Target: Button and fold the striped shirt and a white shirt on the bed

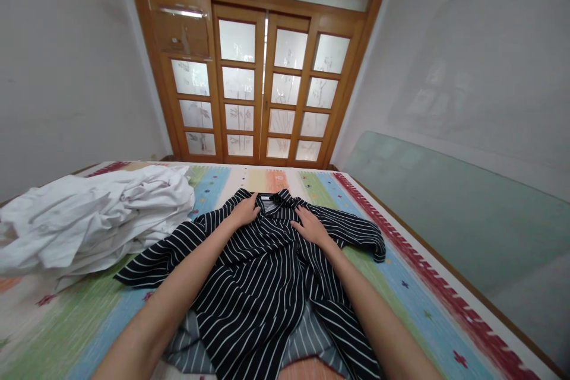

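Note:
A black shirt with white stripes (253, 276) lies front up, its collar at the far end and its sleeves out to both sides. Its front is wrinkled, and the paler inner side shows along the lower hem. My left hand (246, 211) rests on the shirt just left of the collar, fingers extended. On the other side of the collar, my right hand (311, 227) lies on the upper front with its fingers spread. Neither hand shows any fabric gripped between its fingers.
A crumpled pile of white clothes (102, 208) sits at the left on the colourful patterned bed sheet (418, 303). Along the right side runs a pale green panel (449, 196) against the wall. Wooden doors with glass panes (262, 89) stand beyond the bed.

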Demonstrator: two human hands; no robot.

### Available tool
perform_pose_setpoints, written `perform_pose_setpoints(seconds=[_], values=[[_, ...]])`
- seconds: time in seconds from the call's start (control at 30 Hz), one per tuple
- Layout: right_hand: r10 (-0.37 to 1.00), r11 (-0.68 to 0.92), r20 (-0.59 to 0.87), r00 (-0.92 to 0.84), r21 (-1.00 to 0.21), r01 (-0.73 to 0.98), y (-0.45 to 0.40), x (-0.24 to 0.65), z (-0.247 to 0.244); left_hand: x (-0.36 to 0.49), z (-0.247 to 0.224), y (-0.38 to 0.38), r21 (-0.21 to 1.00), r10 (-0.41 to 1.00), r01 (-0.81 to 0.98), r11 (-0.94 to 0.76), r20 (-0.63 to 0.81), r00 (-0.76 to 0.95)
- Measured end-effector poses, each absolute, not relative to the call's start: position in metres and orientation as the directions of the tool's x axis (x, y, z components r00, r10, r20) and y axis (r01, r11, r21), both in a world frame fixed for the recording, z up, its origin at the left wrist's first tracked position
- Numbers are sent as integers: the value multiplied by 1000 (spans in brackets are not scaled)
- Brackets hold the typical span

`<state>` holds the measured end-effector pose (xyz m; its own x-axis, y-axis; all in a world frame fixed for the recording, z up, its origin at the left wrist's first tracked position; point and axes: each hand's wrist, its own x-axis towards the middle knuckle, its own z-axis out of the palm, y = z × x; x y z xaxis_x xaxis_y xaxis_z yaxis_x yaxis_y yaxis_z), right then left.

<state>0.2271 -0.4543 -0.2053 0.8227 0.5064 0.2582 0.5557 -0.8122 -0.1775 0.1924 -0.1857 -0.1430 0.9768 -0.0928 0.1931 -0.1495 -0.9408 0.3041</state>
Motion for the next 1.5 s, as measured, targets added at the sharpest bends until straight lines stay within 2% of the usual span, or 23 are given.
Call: perform_pose_setpoints(seconds=[0.17,0.33,0.4,0.47,0.53,0.7,0.77,0.87,1.0,1.1,1.17,1.27,1.4,1.5], values=[[505,-817,268,821,-158,554,-452,225,-205,137,-140,-185,348,-266,-362,-865,294,918],[523,-772,320,790,-215,598,-453,223,-200,55,-128,-166,445,-341,-461,-768,327,882],[535,-721,349,770,-286,631,-456,216,-196,20,-121,-153,485,-388,-472,-737,269,882],[532,-652,378,758,-389,651,-464,203,-189,-13,-117,-139,532,-443,-450,-717,150,884],[515,-570,403,757,-499,653,-476,182,-181,-41,-118,-127,554,-441,-411,-724,87,893],[527,-346,402,749,-703,621,-528,111,-160,-82,-136,-107,527,-252,-271,-806,110,962],[559,-320,378,738,-722,613,-554,84,-155,-87,-141,-105,518,-178,-227,-825,143,974],[612,-400,286,737,-692,601,-585,48,-151,-86,-141,-103,545,-120,-184,-818,152,981],[629,-561,133,766,-605,565,-597,10,-154,-78,-136,-101,653,-17,-82,-753,105,994],[582,-594,133,802,-604,532,-586,-7,-156,-74,-132,-102,737,51,-60,-673,127,991],[553,-563,165,817,-649,512,-575,-11,-155,-73,-129,-102,795,107,-46,-605,139,984],[433,-451,248,866,-773,446,-564,-10,-151,-73,-122,-101,897,240,1,-443,118,964],[85,-286,281,956,-912,294,-563,0,-141,-77,-110,-97,974,456,33,-224,74,887],[-119,-176,271,955,-953,248,-570,9,-131,-82,-103,-92,985,594,23,-169,83,800]])
